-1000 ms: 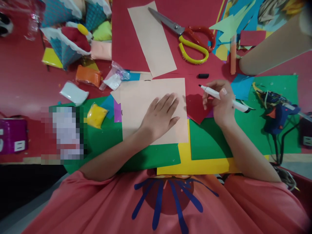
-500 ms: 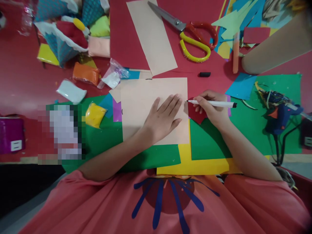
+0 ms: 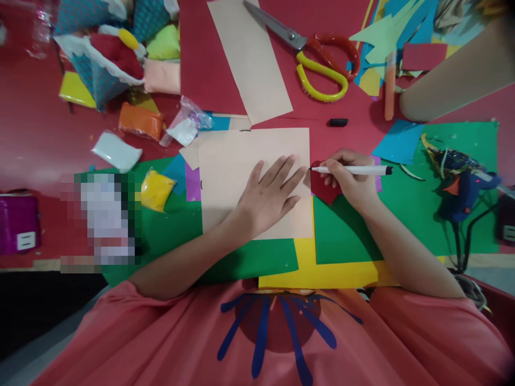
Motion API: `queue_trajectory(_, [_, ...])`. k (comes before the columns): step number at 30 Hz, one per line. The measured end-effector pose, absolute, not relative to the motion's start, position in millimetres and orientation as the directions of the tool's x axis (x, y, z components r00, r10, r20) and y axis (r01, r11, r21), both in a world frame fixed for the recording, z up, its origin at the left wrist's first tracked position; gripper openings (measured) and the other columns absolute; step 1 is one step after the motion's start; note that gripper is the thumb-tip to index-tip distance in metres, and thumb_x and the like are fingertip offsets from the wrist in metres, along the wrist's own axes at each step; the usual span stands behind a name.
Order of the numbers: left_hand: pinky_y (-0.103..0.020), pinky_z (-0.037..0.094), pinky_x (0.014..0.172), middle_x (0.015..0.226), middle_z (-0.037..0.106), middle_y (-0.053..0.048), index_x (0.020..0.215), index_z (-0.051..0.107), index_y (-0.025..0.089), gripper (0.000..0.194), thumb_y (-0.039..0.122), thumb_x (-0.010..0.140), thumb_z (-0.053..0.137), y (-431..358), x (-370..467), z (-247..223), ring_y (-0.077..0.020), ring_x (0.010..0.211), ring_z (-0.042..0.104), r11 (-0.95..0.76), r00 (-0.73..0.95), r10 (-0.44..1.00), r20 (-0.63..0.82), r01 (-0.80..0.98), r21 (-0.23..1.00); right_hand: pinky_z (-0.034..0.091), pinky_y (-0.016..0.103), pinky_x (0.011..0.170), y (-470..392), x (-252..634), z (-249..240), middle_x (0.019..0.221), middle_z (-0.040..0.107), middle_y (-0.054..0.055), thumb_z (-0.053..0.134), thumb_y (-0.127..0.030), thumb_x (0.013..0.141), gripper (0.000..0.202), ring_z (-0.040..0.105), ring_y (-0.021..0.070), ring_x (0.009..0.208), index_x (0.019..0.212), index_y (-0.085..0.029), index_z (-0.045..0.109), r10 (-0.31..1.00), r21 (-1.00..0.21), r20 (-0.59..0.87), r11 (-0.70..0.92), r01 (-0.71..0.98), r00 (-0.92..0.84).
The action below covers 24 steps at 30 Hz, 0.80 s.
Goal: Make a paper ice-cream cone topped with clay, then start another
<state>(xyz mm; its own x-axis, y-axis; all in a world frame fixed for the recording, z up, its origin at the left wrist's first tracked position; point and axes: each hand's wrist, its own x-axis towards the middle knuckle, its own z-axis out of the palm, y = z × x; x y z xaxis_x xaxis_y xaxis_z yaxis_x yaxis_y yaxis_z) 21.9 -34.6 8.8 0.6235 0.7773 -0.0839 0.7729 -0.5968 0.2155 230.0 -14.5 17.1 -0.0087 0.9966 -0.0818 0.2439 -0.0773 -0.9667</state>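
A peach-coloured sheet of paper [image 3: 225, 182] lies in front of me, with short black marks at its top and left edges. My left hand [image 3: 271, 193] rests flat on its right half, fingers spread. At the sheet's right edge, my right hand [image 3: 352, 179] grips a white marker [image 3: 360, 170], its black tip by the paper's border. Whether the tip touches the paper I cannot tell. The marker's black cap [image 3: 338, 123] lies off, above my right hand.
Large scissors [image 3: 322, 64] and a peach paper strip [image 3: 257, 69] lie beyond the sheet. A blue glue gun [image 3: 462, 195] stands at the right on green paper [image 3: 402, 230]. Clay packets, such as a yellow one [image 3: 156, 190], are scattered at the left. A cardboard-coloured tube [image 3: 454, 80] lies upper right.
The fingers of my left hand have spread a little, one reaching closer to the sheet's right edge. The marker tip has shifted slightly right and down.
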Motion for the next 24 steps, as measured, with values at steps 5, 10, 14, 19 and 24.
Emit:
queue_trajectory(5, [-0.055,0.022,0.123,0.164,0.027,-0.01,0.157,0.025,0.026,0.056,0.038,0.102,0.032,-34.8,21.9,8.0,-0.0266,0.153,0.028,-0.596,0.623,0.778,-0.079,0.773,0.216,0.041,0.022,0.045,-14.9,230.4,15.0,0.053,0.062,-0.003,0.065,-0.03,0.084,0.018,0.054,0.009,0.047,0.071,-0.019,0.065,0.996,-0.957,-0.089,-0.083,0.277,-0.009])
queue_trajectory(10, [-0.055,0.023,0.123,0.165,0.027,-0.01,0.157,0.025,0.026,0.057,0.039,0.102,0.031,-34.5,21.5,8.4,-0.0268,0.153,0.027,-0.595,0.622,0.779,-0.084,0.774,0.217,0.04,0.023,0.046,-15.0,231.7,14.1,0.054,0.061,-0.003,0.065,-0.033,0.084,0.021,0.054,0.0101,0.049,0.068,-0.02,0.063,0.997,-0.942,-0.073,-0.06,0.329,-0.029])
queue_trajectory(14, [-0.055,0.024,0.123,0.164,0.028,-0.011,0.157,0.026,0.025,0.056,0.039,0.103,0.03,-34.5,21.6,8.9,-0.0265,0.153,0.028,-0.593,0.619,0.78,-0.089,0.777,0.21,0.04,0.023,0.046,-15.1,231.3,15.7,0.053,0.06,-0.003,0.061,-0.027,0.084,0.02,0.053,0.0102,0.048,0.066,-0.02,0.062,0.997,-0.94,-0.059,-0.038,0.339,-0.051])
queue_trajectory(19, [-0.055,0.026,0.122,0.164,0.029,-0.011,0.156,0.027,0.025,0.055,0.039,0.103,0.027,-35.1,21.5,7.9,-0.0258,0.152,0.029,-0.611,0.63,0.774,-0.057,0.768,0.191,0.04,0.023,0.047,-15.3,231.0,18.0,0.054,0.06,-0.002,0.058,-0.022,0.082,0.017,0.053,0.0099,0.048,0.066,-0.02,0.063,0.996,-0.937,-0.06,-0.035,0.348,-0.063])
queue_trajectory(24, [-0.054,0.025,0.122,0.164,0.028,-0.011,0.157,0.027,0.025,0.055,0.039,0.103,0.027,-34.8,21.4,8.6,-0.0256,0.153,0.029,-0.607,0.628,0.775,-0.071,0.771,0.194,0.039,0.022,0.046,-16.3,231.5,17.9,0.055,0.061,-0.002,0.058,-0.02,0.08,0.017,0.053,0.0101,0.05,0.063,-0.02,0.061,0.997,-0.926,-0.053,-0.025,0.378,-0.064])
